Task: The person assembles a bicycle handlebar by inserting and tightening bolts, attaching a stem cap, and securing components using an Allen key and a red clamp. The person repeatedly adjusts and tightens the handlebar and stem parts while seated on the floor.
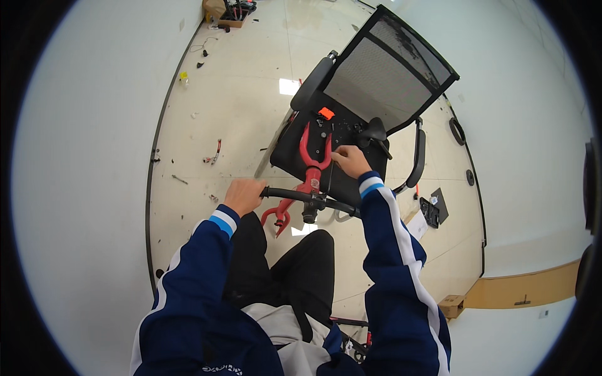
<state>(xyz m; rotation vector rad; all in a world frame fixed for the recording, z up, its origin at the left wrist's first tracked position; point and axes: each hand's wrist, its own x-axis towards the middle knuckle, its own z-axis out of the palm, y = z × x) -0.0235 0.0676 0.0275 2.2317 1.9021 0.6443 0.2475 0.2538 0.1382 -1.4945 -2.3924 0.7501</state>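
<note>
A small red bicycle frame (308, 164) with a fork and black handlebar (295, 195) lies against the seat of a black office chair (351, 125). My left hand (243, 195) grips the left end of the handlebar. My right hand (351, 160) rests by the right prong of the red fork, fingers pinched on something small and thin that I cannot make out. An orange tag (325, 113) and small black parts lie on the chair seat.
The chair's mesh back (382, 69) tilts away to the upper right. Small tools and scraps litter the pale floor (213, 152). A box of tools (233, 14) stands far off. A black case (431, 212) and a cardboard box (453, 306) lie right.
</note>
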